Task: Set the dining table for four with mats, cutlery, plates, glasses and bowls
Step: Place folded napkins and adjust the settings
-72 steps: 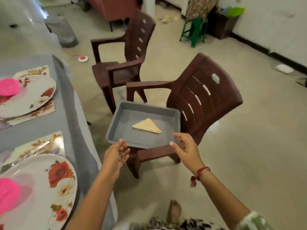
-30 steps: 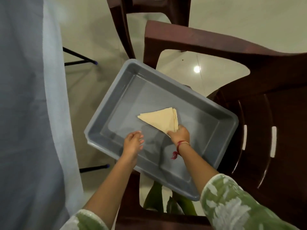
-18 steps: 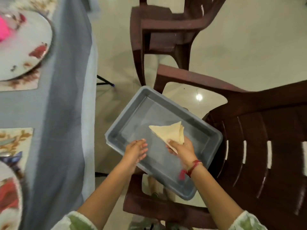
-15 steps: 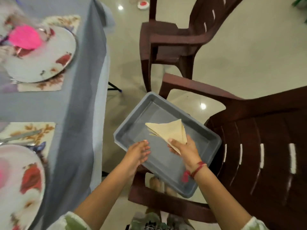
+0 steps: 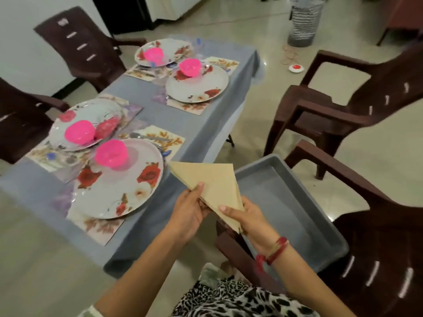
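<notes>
Count it off: four flowered plates (image 5: 196, 88), and four pink bowls (image 5: 111, 153), one sitting on each plate. Four printed mats (image 5: 100, 225) lie underneath, one to a plate. One spoon (image 5: 142, 135) shows on the near mat just beyond the plate; the other cutlery is too blurred to count. Four dark brown chairs (image 5: 343, 106) are in view, two on the left side of the table (image 5: 206, 126) and two on the right. One grey tray (image 5: 286, 209) rests across the arms of the nearest right chair.

The table wears a grey cloth (image 5: 142, 243) that hangs over the near corner. The floor (image 5: 263, 37) is pale and glossy and reflects the lights.

Now the napkins (image 5: 212, 179): a tan stack folded into a triangle, up in the air between the table's edge and the tray, touching neither. The left hand (image 5: 190, 209) pinches the stack's left edge, thumb on top. The right hand (image 5: 249, 216) grips it near the lower tip, thumb laid on top too. The longest edge runs on a slant, from a corner aimed at the near plate down to a sharp tip aimed back at the person. The third corner sits up at the tray side.
</notes>
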`<state>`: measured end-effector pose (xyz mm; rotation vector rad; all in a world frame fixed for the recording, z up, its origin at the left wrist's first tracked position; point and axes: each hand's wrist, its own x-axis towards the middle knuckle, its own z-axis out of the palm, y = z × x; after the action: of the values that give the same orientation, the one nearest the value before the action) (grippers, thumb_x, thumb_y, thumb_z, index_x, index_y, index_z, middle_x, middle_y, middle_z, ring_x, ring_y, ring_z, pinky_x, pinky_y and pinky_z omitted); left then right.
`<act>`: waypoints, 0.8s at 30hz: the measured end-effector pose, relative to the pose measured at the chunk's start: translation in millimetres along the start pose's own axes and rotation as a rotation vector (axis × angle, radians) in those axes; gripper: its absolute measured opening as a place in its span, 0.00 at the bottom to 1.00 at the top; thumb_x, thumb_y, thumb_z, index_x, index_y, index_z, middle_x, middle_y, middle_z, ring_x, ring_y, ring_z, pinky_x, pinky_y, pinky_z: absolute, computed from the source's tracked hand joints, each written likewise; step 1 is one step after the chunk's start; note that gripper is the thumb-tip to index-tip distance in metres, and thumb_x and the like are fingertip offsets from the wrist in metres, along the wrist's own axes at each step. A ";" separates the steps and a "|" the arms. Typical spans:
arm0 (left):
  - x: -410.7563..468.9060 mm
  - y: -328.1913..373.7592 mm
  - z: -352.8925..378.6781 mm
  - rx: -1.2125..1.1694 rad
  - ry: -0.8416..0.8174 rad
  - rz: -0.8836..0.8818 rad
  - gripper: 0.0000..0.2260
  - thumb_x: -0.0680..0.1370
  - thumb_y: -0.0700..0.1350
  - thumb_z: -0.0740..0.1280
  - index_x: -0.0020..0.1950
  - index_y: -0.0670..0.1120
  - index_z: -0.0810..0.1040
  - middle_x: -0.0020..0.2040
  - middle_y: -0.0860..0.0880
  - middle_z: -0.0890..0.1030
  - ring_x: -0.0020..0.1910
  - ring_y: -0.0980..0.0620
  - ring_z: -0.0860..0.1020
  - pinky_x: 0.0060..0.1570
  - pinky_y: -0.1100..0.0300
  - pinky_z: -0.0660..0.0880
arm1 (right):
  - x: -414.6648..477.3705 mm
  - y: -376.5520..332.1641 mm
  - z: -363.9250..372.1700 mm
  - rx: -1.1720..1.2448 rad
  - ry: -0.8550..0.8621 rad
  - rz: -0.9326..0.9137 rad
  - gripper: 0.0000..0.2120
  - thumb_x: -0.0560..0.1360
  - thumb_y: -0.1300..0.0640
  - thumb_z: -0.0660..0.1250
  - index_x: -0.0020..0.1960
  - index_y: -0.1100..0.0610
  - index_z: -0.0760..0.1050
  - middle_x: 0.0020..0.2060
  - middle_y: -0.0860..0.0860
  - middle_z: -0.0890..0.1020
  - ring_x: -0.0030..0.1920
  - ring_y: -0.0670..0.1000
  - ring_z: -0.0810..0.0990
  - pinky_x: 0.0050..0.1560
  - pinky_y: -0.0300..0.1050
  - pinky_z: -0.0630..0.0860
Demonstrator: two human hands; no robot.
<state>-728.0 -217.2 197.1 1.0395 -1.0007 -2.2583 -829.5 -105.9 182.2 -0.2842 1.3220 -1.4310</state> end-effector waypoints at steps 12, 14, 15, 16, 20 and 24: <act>-46.7 69.9 -92.8 -0.006 0.226 0.121 0.11 0.81 0.44 0.59 0.62 0.45 0.74 0.56 0.42 0.82 0.53 0.43 0.81 0.46 0.51 0.79 | 54.3 -22.4 113.8 -0.298 -0.159 -0.207 0.27 0.64 0.45 0.77 0.59 0.48 0.73 0.56 0.49 0.79 0.57 0.51 0.79 0.54 0.52 0.79; -47.7 84.9 -107.3 -0.015 0.234 0.142 0.11 0.81 0.44 0.60 0.62 0.45 0.74 0.56 0.42 0.82 0.53 0.44 0.81 0.45 0.52 0.80 | 66.5 -27.8 139.6 -0.320 -0.183 -0.241 0.23 0.66 0.51 0.76 0.58 0.51 0.74 0.55 0.50 0.80 0.57 0.51 0.78 0.54 0.52 0.79; -46.9 91.8 -115.9 -0.017 0.232 0.157 0.11 0.80 0.44 0.60 0.62 0.45 0.74 0.56 0.42 0.82 0.53 0.44 0.81 0.46 0.52 0.80 | 74.2 -29.4 152.5 -0.329 -0.190 -0.254 0.21 0.67 0.54 0.75 0.58 0.54 0.74 0.54 0.51 0.80 0.56 0.51 0.79 0.53 0.50 0.79; -46.2 99.9 -125.2 -0.026 0.233 0.172 0.11 0.80 0.45 0.60 0.61 0.45 0.75 0.55 0.43 0.82 0.52 0.45 0.81 0.47 0.52 0.80 | 81.3 -30.5 166.6 -0.344 -0.200 -0.264 0.18 0.69 0.57 0.74 0.57 0.57 0.74 0.53 0.52 0.81 0.54 0.51 0.80 0.51 0.47 0.80; -37.3 130.1 -158.6 -0.097 0.249 0.187 0.16 0.80 0.55 0.56 0.62 0.49 0.74 0.55 0.46 0.83 0.53 0.47 0.81 0.49 0.52 0.78 | 108.6 -30.1 215.8 -0.394 -0.203 -0.347 0.11 0.71 0.61 0.72 0.50 0.64 0.75 0.43 0.54 0.80 0.42 0.47 0.79 0.40 0.37 0.78; -22.6 153.8 -190.6 -0.197 0.244 0.209 0.18 0.82 0.57 0.51 0.61 0.52 0.74 0.55 0.50 0.83 0.55 0.49 0.81 0.51 0.51 0.79 | 137.7 -28.9 260.3 -0.447 -0.169 -0.456 0.07 0.73 0.58 0.70 0.44 0.61 0.75 0.39 0.55 0.78 0.41 0.47 0.77 0.38 0.35 0.75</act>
<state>-549.0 -380.4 239.8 1.0422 -0.7322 -1.9604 -695.4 -365.2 230.4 -1.0354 1.4847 -1.4210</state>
